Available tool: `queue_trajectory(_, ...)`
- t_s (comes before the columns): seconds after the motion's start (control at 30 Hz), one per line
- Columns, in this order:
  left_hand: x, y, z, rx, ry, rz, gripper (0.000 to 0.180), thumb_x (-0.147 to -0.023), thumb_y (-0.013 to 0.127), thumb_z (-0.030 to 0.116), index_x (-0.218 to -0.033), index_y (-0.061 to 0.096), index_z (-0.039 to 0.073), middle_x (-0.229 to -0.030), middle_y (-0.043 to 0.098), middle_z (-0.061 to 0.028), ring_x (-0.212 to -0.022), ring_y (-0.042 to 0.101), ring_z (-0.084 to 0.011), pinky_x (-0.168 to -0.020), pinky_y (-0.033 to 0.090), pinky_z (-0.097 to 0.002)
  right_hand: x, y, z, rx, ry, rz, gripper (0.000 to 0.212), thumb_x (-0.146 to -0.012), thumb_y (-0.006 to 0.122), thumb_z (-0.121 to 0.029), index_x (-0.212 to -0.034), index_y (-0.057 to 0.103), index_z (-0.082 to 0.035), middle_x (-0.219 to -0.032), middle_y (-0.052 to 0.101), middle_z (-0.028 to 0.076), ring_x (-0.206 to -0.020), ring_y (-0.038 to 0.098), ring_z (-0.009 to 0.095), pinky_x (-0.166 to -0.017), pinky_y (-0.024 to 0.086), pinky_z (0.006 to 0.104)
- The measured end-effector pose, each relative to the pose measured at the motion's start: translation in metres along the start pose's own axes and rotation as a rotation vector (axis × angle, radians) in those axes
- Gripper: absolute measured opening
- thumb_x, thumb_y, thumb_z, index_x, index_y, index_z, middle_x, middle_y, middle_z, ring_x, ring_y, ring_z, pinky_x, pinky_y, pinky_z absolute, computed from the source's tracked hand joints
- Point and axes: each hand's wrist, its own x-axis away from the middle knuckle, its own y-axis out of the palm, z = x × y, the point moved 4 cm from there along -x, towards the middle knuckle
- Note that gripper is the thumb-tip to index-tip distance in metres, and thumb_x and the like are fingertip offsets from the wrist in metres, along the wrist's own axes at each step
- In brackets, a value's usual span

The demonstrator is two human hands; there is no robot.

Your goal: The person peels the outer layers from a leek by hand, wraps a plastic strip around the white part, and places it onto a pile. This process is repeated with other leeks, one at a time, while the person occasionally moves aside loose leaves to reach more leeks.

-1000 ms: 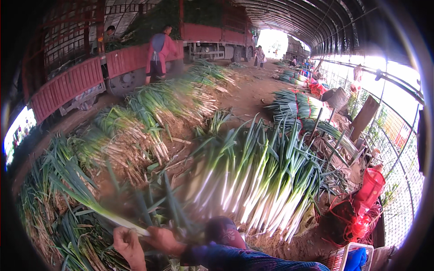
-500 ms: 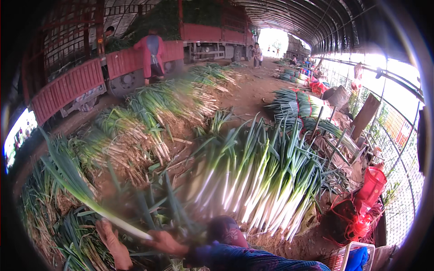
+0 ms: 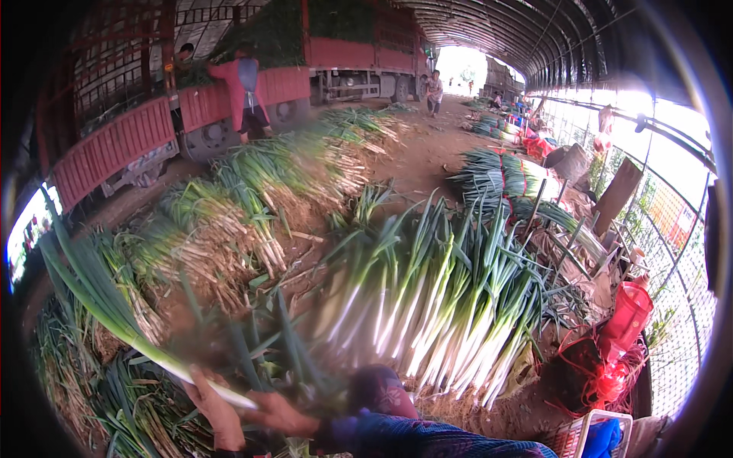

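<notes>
One long green onion [image 3: 145, 343] slants across the lower left, its green leaves up and away, its white root end toward me. My right hand [image 3: 279, 414] is closed on that root end. Just left of it, my left hand [image 3: 214, 406] has its fingers closed around the white part of the stalk. To the right of my hands, a row of cleaned green onions [image 3: 450, 313] lies side by side on the ground, white ends toward me. Beneath and left of my left hand are uncleaned green onions [image 3: 145, 404] with dull outer leaves.
Piles of untrimmed green onions [image 3: 229, 221] run along the left, before a red truck [image 3: 114, 156] where a person in pink [image 3: 248, 91] stands. Tied bundles [image 3: 504, 179] lie farther off. At right are red plastic strings [image 3: 611, 382], a plastic basket [image 3: 569, 439] and a mesh fence [image 3: 679, 320].
My left hand has moved up and right onto the stalk. The onion's leafy end has swung left and upward. By the truck, the person in pink has shifted left.
</notes>
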Motion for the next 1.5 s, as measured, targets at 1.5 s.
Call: queue_trajectory(1.5,0.015,-0.021,0.013,-0.157,0.181,-0.132,0.010,-0.088,0.061,0.007,-0.090,0.051,0.010,-0.078,0.036,0.0059,-0.071,0.033,-0.0042,-0.065,0.030,-0.0195,-0.001,0.007,0.007,-0.362,0.199,-0.079,0.040,-0.095,0.049,-0.045,-0.092,0.055,-0.005,-0.065,0.039,-0.006,-0.057,0.036,0.005,-0.050,0.028,0.0242)
